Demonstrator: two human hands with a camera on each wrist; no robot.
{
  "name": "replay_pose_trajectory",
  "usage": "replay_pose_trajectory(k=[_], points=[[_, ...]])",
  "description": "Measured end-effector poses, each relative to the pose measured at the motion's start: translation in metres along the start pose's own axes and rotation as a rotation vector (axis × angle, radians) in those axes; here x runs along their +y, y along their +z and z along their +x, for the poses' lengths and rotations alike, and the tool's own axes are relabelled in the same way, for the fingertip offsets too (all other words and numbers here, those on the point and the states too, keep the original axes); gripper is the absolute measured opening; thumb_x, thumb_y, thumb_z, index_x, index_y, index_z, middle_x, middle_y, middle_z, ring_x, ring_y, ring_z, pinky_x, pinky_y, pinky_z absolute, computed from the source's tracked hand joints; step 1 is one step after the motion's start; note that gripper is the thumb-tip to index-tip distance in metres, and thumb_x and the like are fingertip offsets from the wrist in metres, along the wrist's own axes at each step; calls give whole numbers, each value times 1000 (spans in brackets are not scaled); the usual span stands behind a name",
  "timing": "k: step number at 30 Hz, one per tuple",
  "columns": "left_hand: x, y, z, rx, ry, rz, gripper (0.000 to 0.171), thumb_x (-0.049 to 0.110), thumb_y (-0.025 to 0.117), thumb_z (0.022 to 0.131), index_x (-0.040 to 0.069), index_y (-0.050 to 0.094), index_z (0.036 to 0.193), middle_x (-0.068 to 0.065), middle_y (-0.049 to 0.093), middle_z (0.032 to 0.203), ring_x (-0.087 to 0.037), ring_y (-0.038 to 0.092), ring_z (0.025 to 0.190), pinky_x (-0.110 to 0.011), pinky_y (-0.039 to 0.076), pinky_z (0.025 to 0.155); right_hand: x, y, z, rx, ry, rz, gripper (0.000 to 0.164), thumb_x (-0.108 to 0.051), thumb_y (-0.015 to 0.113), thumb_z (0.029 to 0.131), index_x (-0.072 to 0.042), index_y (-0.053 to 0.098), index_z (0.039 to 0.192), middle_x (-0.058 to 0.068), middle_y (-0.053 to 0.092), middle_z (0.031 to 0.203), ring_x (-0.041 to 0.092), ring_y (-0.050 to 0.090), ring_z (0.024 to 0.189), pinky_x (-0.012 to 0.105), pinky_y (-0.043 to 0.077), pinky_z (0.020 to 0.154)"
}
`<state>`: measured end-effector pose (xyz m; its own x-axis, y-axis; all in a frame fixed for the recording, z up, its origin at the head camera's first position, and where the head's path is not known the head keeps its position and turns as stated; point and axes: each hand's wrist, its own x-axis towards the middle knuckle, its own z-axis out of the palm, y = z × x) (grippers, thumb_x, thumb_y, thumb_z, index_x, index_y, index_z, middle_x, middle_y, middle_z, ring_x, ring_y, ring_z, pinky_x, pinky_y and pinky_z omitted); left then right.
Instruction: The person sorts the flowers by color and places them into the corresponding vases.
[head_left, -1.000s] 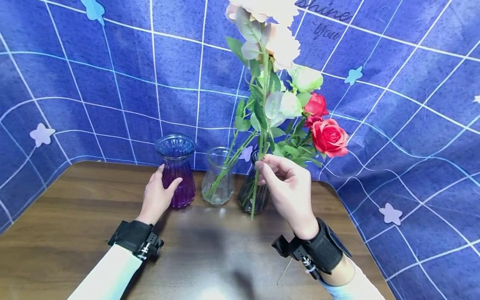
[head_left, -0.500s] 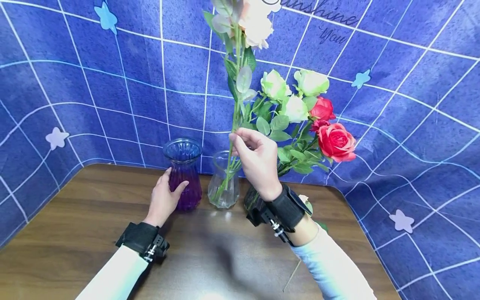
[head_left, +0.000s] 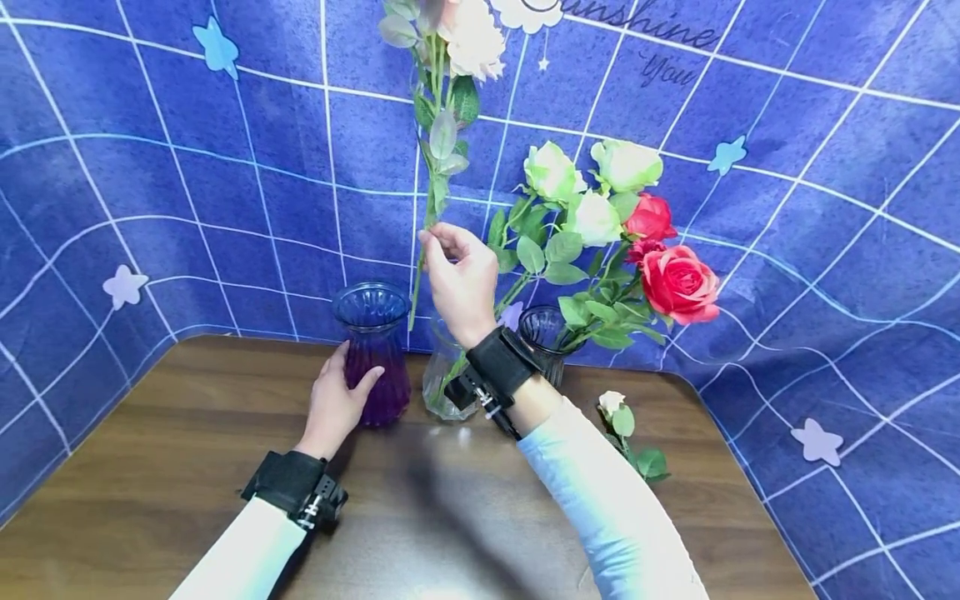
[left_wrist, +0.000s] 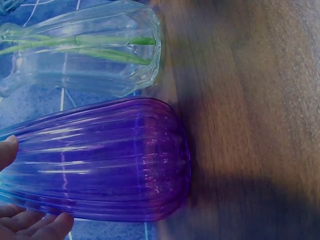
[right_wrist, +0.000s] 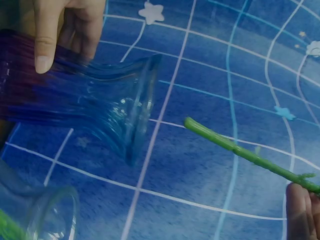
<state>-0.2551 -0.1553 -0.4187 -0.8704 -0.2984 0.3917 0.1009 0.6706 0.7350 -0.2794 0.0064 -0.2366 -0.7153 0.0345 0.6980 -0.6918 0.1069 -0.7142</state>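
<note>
My left hand [head_left: 335, 406] grips the blue-and-purple glass vase [head_left: 375, 379], thumb on one side and fingers on the other; the vase stands upright on the table. With my right hand [head_left: 461, 279] I pinch the green stem [right_wrist: 235, 147] of a pale pink artificial flower [head_left: 472, 37], held upright above the vases. In the right wrist view the stem's bare lower end points toward the purple vase's flared mouth, apart from it. Beside the purple vase stands a clear glass vase [left_wrist: 90, 47] with green stems inside, partly hidden by my right wrist in the head view.
A dark glass vase [head_left: 543, 325] stands farther right. White-green roses [head_left: 596, 218] and red roses [head_left: 681, 283] lean over it. A small pale flower with leaves [head_left: 648, 462] lies on the wooden table [head_left: 187, 467] at the right. A blue grid-patterned cloth [head_left: 247, 167] hangs behind.
My right hand has moved left and up with the pink flower, from before the dark vase, past the clear vase, to near the purple one. My left hand keeps its hold.
</note>
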Motion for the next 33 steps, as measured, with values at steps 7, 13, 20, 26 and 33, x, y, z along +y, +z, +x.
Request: replay_pose_trajectory(k=[7, 13, 20, 26, 33], points=[[-2, 0, 0, -25, -20, -1, 72, 33, 63, 89, -5, 31, 142, -31, 41, 138, -45, 43, 125, -53, 34, 105, 16, 23, 2, 88, -26, -55, 15, -11, 64, 87, 3, 68, 93, 15, 72, 83, 22, 65, 71, 15, 49, 62], [-3, 0, -1, -3, -18, -11, 71, 33, 65, 88, -2, 34, 141, -29, 45, 135, -44, 46, 123, -53, 37, 103, 26, 36, 2, 124, -64, -98, 16, -13, 64, 88, 2, 68, 93, 14, 71, 84, 23, 67, 76, 15, 51, 65], [0, -3, -1, -22, -38, -29, 71, 33, 64, 89, -2, 33, 142, -28, 43, 138, -43, 44, 125, -52, 36, 104, 40, 42, -4, 110, -29, -163, 16, -14, 64, 88, 0, 69, 91, 11, 72, 83, 21, 67, 74, 16, 51, 65], [0, -4, -1, -20, -46, -38, 70, 33, 65, 88, 0, 34, 142, -27, 44, 137, -42, 45, 125, -52, 36, 104, 50, 45, -8, 75, 37, -186, 16, -15, 65, 86, 0, 70, 90, 11, 72, 79, 20, 66, 69, 16, 48, 61], [-1, -3, -1, -11, -47, -47, 71, 33, 65, 87, 0, 35, 141, -27, 44, 137, -42, 45, 125, -52, 36, 104, 54, 46, -12, 45, 92, -205, 16, -15, 66, 85, -1, 70, 89, 11, 72, 78, 21, 67, 67, 17, 48, 59]])
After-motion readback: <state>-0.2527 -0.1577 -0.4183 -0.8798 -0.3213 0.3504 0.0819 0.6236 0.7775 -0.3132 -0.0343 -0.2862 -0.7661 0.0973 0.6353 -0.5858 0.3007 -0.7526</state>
